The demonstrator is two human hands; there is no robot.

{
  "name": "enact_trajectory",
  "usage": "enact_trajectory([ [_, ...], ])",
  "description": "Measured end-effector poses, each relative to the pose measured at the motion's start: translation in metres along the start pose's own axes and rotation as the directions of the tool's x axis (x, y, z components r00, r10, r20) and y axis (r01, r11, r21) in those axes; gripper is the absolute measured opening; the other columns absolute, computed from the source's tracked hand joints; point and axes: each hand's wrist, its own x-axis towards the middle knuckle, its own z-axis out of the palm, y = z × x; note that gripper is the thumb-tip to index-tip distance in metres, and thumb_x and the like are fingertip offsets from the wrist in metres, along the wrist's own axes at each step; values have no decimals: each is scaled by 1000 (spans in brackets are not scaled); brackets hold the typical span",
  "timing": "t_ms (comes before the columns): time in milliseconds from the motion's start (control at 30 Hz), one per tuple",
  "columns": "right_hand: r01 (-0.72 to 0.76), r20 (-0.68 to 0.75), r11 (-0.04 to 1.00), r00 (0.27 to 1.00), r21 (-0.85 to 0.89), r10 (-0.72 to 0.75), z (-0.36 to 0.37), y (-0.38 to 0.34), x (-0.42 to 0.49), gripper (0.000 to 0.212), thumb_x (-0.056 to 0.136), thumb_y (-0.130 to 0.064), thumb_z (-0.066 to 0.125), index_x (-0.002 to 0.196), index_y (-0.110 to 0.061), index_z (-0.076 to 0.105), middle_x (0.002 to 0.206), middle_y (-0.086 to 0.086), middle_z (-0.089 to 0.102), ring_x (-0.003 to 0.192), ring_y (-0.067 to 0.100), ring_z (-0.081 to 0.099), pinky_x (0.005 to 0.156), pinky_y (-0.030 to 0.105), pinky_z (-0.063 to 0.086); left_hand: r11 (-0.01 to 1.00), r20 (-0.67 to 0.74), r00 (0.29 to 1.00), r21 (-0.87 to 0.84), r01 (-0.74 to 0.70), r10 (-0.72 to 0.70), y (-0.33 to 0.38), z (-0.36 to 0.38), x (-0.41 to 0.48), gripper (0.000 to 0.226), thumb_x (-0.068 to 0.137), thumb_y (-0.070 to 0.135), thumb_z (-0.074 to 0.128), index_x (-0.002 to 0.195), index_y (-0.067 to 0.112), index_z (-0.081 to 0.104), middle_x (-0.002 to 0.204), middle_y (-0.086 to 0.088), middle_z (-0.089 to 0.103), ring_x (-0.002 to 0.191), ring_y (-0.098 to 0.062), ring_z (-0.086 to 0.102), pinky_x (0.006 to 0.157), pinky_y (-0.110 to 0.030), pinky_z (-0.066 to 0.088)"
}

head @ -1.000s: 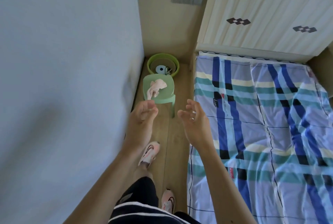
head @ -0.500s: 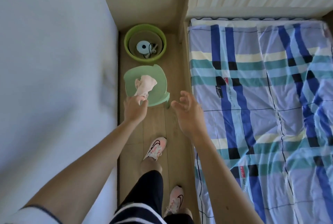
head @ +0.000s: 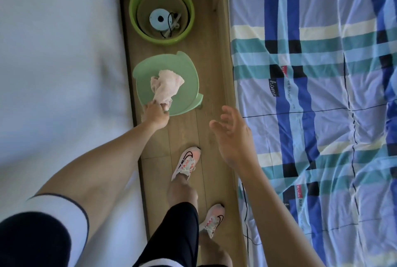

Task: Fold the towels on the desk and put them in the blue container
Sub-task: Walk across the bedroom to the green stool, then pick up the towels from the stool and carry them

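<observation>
A crumpled pale pink towel (head: 166, 85) lies on the seat of a small light green stool (head: 184, 73) on the wooden floor. My left hand (head: 155, 114) is at the stool's near edge, its fingers closed on the towel's near end. My right hand (head: 233, 135) hovers over the floor to the right of the stool, fingers spread, holding nothing. No blue container is in view.
A lime green basin (head: 161, 11) holding a round pale blue item and cords stands beyond the stool. A white wall (head: 58, 62) runs along the left. A bed with a blue plaid cover (head: 311, 116) fills the right. My feet in pink shoes (head: 187, 162) stand on the narrow floor strip.
I have stepped closer and looked down. My left hand has reached to the stool and closed on the pink towel. My right hand has stayed open in the air.
</observation>
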Motion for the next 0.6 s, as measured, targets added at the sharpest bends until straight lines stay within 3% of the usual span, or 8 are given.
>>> enact_trajectory([
  [67,-5,-14,1000,1000,19,5,-4,-2,-3,52,95,-37,60,144,-29,44,136,-6,56,120,5,55,107,37,46,995,-202,974,18,-99,101,6,-9,-6,31,94,23,50,117,5,60,116,-19,64,111,-40,58,96,-48,46],
  [133,-7,-35,999,999,42,8,-9,-7,-10,52,95,-36,60,144,-28,44,136,-4,57,121,5,56,106,37,47,983,-355,920,-15,-185,168,20,-25,-23,27,91,15,54,114,7,65,112,-16,66,107,-37,60,92,-46,47],
  [267,8,-88,994,996,107,2,-26,-22,-32,54,95,-36,61,145,-26,44,135,-6,57,121,5,57,104,37,49,894,-525,795,-131,-429,305,54,-65,-62,21,87,15,58,104,7,68,106,-12,69,95,-31,65,84,-45,52],
  [467,44,-267,980,964,192,9,-80,-36,-81,51,97,-36,60,144,-30,43,136,-9,55,124,4,55,98,28,46,688,-616,621,-170,-706,485,124,-111,-150,5,90,8,66,89,5,63,89,-7,63,77,-18,55,73,-34,50],
  [600,64,-401,968,915,243,40,-118,-26,-116,51,97,-35,59,145,-32,42,140,-14,52,129,2,49,94,17,39,575,-559,570,-191,-795,602,166,-114,-220,5,90,4,69,91,6,65,90,-3,63,76,-18,57,75,-27,49],
])
